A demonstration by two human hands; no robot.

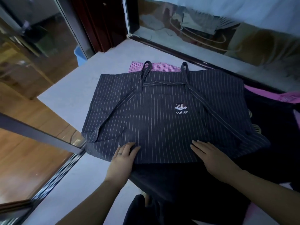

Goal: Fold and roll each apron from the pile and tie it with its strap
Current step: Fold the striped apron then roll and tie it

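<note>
Left hand (123, 157) and right hand (212, 157), fingers straight, press apron's (162, 127) near edge; pale surface (68, 98) extends left.

Wood floor (29, 159), apparently glass panels (211, 33)

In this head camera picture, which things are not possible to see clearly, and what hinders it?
Head view:
1. Pink checked cloth: mostly covered by the striped apron; its shape is unknown.
2. Dark pile at right: cut by the frame edge, too dark to count pieces.
3. Dark fabric below the left hand and right hand: apron or clothing, too dark to tell.
4. Objects behind the glass: blurred by reflections.
</note>
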